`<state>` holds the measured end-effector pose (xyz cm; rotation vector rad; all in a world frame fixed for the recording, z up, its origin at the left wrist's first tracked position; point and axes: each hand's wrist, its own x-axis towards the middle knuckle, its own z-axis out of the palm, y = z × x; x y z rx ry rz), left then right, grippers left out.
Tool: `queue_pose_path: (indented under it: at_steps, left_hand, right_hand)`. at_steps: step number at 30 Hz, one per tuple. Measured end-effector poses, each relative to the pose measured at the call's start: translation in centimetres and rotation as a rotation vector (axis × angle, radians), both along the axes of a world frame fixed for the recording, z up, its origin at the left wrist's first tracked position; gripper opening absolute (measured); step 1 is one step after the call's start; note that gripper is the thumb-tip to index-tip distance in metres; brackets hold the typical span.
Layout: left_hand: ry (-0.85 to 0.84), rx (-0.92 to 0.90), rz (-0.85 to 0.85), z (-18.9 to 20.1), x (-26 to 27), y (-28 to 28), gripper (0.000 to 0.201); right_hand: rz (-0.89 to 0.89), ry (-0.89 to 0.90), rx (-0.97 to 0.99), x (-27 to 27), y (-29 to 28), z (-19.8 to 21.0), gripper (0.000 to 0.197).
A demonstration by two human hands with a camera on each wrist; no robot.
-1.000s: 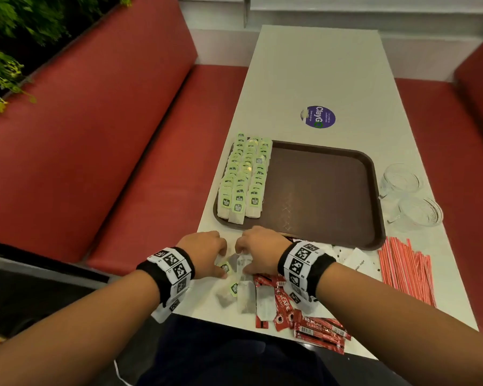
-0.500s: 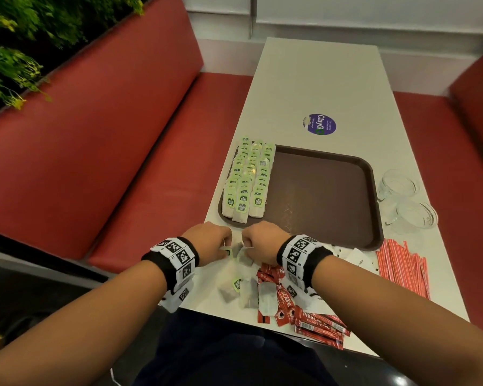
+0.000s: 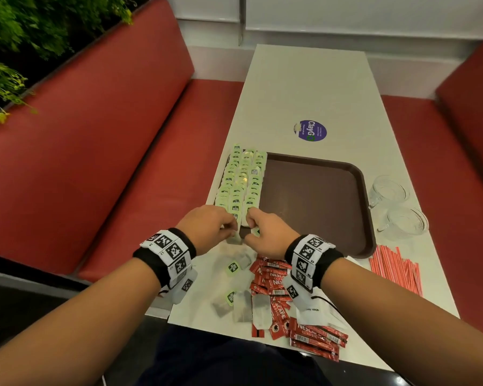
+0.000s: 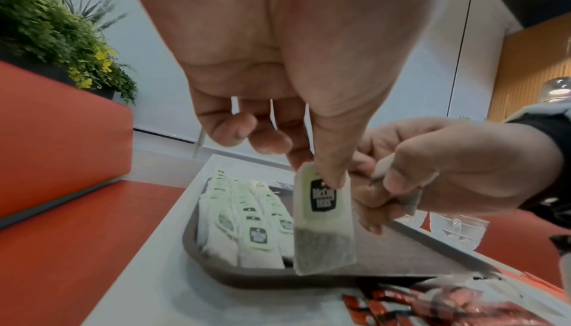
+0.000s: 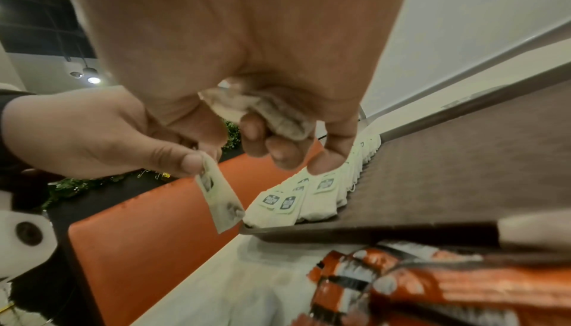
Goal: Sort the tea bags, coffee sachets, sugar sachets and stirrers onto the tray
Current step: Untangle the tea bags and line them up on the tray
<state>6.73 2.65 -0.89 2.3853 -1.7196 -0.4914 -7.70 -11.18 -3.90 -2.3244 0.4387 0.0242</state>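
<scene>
Left hand (image 4: pixel 278 62): pinching the top of a tea bag (image 4: pixel 322 223) between thumb and fingers (image 4: pixel 230 131), bag hanging over the tray's near-left corner.
Right hand (image 5: pixel 247 50): fingers curling round a crumpled tea bag (image 5: pixel 271 114), hovering just beside the left.
Tray (image 3: pixel 318 201): sitting on the counter (image 3: pixel 304 87), rows of tea bags (image 3: pixel 241 182) filling its left side.
Coffee sachets (image 3: pixel 276 277): lying on the counter below the wrists.

A long white bench (image 3: pixel 307 87) is seen, on which a brown tray (image 3: pixel 315 201) is set beside two clear glass cups (image 3: pixel 396 207). A round purple sticker (image 3: pixel 309 130) is stuck beyond the tray. Nearer, loose tea bags (image 3: pixel 243 302), red coffee sachets (image 3: pixel 279 296), white sugar sachets (image 3: pixel 314 313) and red stirrers (image 3: pixel 393 271) are laid on the bench.
</scene>
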Motion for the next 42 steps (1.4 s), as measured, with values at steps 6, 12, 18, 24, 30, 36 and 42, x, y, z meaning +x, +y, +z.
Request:
queue_pose_path:
  at_steps: [6, 12, 18, 24, 30, 36, 42]
  left_hand:
    - [0.018, -0.147, -0.06, 1.2, -0.6, -2.1, 0.011]
    - [-0.001, -0.076, -0.057, 1.0, -0.6, -3.8, 0.014]
    - [0.02, 0.201, -0.045, -0.4, 0.8, -6.3, 0.011]
    - [0.054, 0.245, -0.007, -2.2, 2.0, -9.3, 0.014]
    - [0.008, 0.135, 0.048, -3.4, 2.0, -9.6, 0.021]
    - [-0.043, 0.221, -0.115, -4.6, 1.2, -7.9, 0.018]
    - [-0.058, 0.196, -0.09, -5.0, 1.5, -8.4, 0.024]
  right_hand:
    - [0.049, -0.074, -0.021, 0.0, -0.9, -0.6, 0.015]
    - [0.027, -0.003, -0.034, -0.2, -2.0, -0.1, 0.012]
    - [-0.086, 0.154, 0.1, -1.0, -3.3, 0.5, 0.031]
    - [-0.086, 0.19, 0.222, -1.7, -4.1, 0.5, 0.025]
    - [-0.095, 0.156, 0.211, -2.1, -4.5, -0.1, 0.04]
    - [-0.097, 0.221, 0.117, -1.8, -5.5, -1.0, 0.017]
    - [-0.104, 0.184, 0.093, -1.5, -5.5, -1.3, 0.006]
